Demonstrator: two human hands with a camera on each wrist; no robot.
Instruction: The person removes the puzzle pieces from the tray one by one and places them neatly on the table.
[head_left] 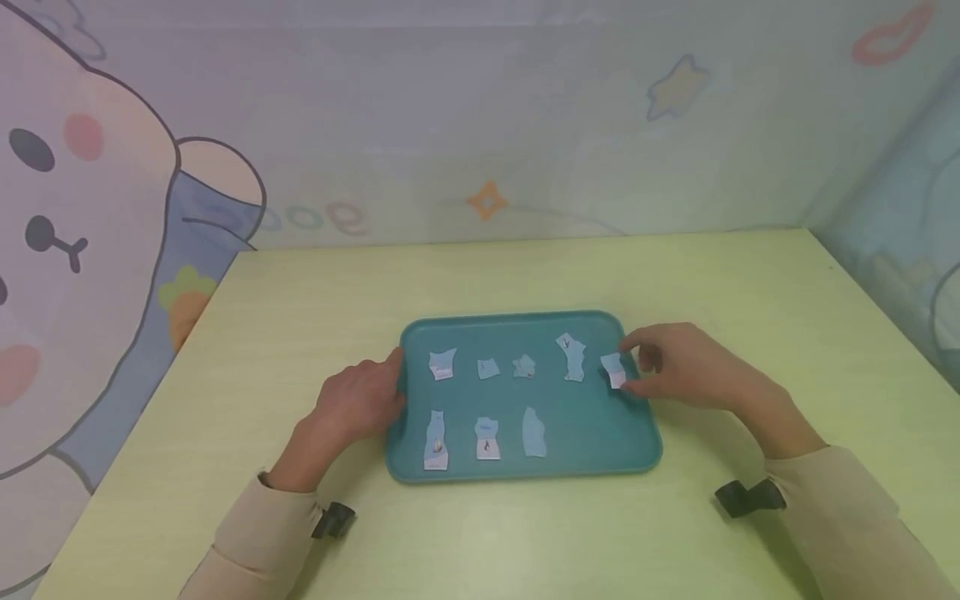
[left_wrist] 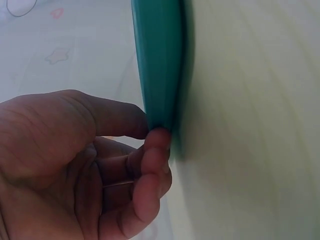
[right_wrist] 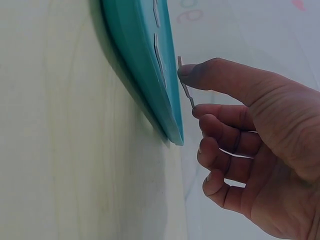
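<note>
A teal tray (head_left: 600,442) lies on the table. My left hand (head_left: 360,396) pinches its left rim; in the left wrist view the thumb and curled fingers (left_wrist: 157,140) meet at the tray's edge. At the right end, my right hand (head_left: 686,367) holds a small torn paper piece (head_left: 613,371), light blue with a pale lower part. The right wrist view shows this paper piece (right_wrist: 188,95) edge-on, raised off the tray, between the thumb and index finger. Left of it on the tray lies a long jagged paper piece (head_left: 574,360).
More torn paper pieces lie in two rows: a piece (head_left: 442,364) at upper left, small pieces (head_left: 488,369) (head_left: 524,367) mid-row, and taller pieces (head_left: 436,442) (head_left: 487,439) (head_left: 534,433) below. The pale yellow table (head_left: 525,542) ends at a cartoon-printed backdrop (head_left: 420,125).
</note>
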